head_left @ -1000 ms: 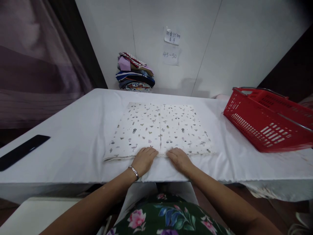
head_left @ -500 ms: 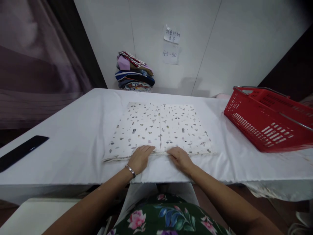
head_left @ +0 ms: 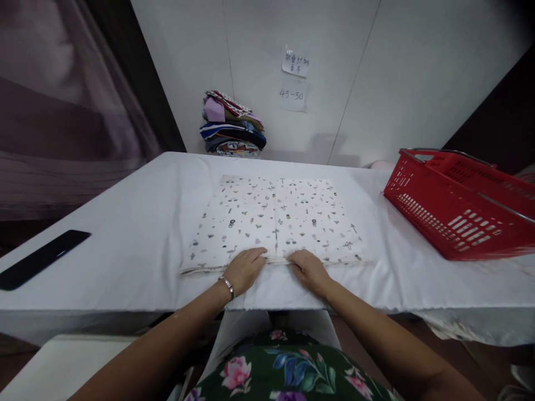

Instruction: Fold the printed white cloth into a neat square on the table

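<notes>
A folded white cloth [head_left: 271, 220] printed with small motifs lies flat in front of me, its layered edge facing my body. At the middle of that near edge, my left hand [head_left: 246, 269] pinches the layers, fingers on top; a bracelet circles the wrist. Just to its right, my right hand [head_left: 308, 270] grips the same edge with bent fingers. A short stretch of stacked layers shows between the two hands. Both thumbs are mostly hidden.
The cloth lies on a white-covered table [head_left: 137, 239]. A black phone [head_left: 42, 259] is at the left and a red basket [head_left: 455, 206] at the right. Folded fabrics [head_left: 233, 125] are stacked against the back wall, below paper notes [head_left: 293, 83].
Both hands keep their hold on the near edge of the cloth and have hardly moved. The whole view has shifted very slightly.
</notes>
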`<state>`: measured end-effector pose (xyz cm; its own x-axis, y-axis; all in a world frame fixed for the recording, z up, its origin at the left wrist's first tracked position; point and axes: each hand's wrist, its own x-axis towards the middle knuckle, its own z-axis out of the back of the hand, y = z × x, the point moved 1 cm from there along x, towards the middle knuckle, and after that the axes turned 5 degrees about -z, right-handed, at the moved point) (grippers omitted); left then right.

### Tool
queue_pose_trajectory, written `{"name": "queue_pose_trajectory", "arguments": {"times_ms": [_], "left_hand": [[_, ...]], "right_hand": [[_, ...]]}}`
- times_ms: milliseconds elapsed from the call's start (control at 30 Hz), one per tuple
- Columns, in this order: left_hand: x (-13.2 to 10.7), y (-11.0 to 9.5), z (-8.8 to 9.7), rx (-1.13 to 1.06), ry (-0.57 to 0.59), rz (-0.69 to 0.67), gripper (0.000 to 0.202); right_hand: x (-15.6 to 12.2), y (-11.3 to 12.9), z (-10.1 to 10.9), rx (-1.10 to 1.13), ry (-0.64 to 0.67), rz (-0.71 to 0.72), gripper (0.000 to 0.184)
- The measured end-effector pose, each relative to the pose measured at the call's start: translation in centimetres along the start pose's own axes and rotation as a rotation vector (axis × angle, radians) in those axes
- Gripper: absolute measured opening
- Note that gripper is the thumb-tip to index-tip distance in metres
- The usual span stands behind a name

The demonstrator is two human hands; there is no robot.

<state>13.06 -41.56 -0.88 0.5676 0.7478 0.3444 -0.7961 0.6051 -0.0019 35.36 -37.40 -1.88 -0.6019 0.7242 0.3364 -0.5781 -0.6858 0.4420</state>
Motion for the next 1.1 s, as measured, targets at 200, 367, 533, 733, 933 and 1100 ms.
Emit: {"name": "queue_pose_trajectory", "arguments": {"times_ms": [200, 367, 533, 733, 933, 1100], "left_hand": [[0.2, 0.0, -0.2, 0.026, 0.030, 0.036, 0.014], [0.3, -0.1, -0.1, 0.045, 0.037, 0.041, 0.016], [0.1, -0.4, 0.1, -0.007, -0.003, 0.026, 0.019], [-0.5, -0.9, 1.0, -0.060, -0.065, -0.034, 0.019], [-0.6, -0.7, 0.6, -0.115, -0.039, 0.016, 0.017], [-0.6, -0.6, 0.3, -0.102, 0.000, 0.053, 0.016]], "right_hand": [[0.0, 0.1, 0.0, -0.025, 0.007, 0.005, 0.018], [-0.1, 0.2, 0.1, -0.033, 0.011, 0.010, 0.018], [-0.1, 0.0, 0.0, -0.046, 0.008, 0.013, 0.019], [-0.2, 0.0, -0.2, -0.045, 0.001, 0.041, 0.020], [-0.4, 0.1, -0.4, -0.116, -0.021, 0.095, 0.025], [-0.5, 0.2, -0.4, -0.168, -0.013, 0.122, 0.024]]}}
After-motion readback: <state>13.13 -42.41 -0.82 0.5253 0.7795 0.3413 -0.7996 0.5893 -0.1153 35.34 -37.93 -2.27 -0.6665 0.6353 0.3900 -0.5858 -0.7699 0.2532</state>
